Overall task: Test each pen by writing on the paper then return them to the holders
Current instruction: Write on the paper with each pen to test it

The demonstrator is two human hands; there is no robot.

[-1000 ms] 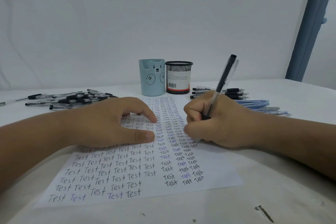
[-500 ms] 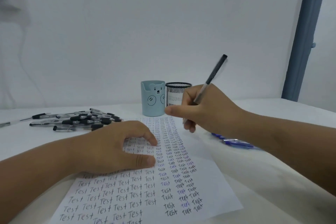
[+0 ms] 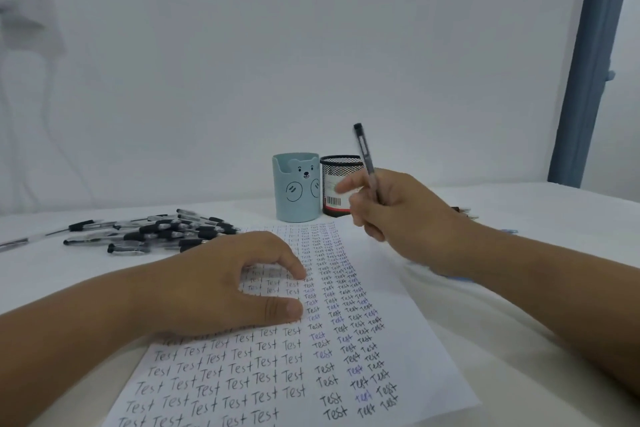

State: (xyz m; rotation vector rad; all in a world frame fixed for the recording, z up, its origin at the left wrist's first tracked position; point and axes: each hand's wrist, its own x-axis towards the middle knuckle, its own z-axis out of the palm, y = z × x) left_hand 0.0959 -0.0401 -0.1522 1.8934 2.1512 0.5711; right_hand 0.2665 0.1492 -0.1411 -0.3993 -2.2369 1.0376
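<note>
The right hand (image 3: 398,211) grips a pen (image 3: 366,163) upright near the mesh holder (image 3: 337,170) at 12 o'clock — drop it in tip-first. The left hand (image 3: 225,284) presses the paper (image 3: 398,340) with loose fingers — hold it flat.

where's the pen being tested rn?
In the head view, the pen is right of centre, held in the right hand above the paper's far right edge, just in front of the black mesh holder.

- One sheet of paper (image 3: 346,340), covered in "Test" words.
- Two holders behind the paper: one blue bear holder (image 3: 296,187) and one black mesh holder (image 3: 337,184).
- One pen (image 3: 366,158) held upright, right of the holders.
- One pile of black pens (image 3: 156,232), left of the paper; exact number unclear.
- Two hands: left hand (image 3: 221,288), right hand (image 3: 398,215).
</note>
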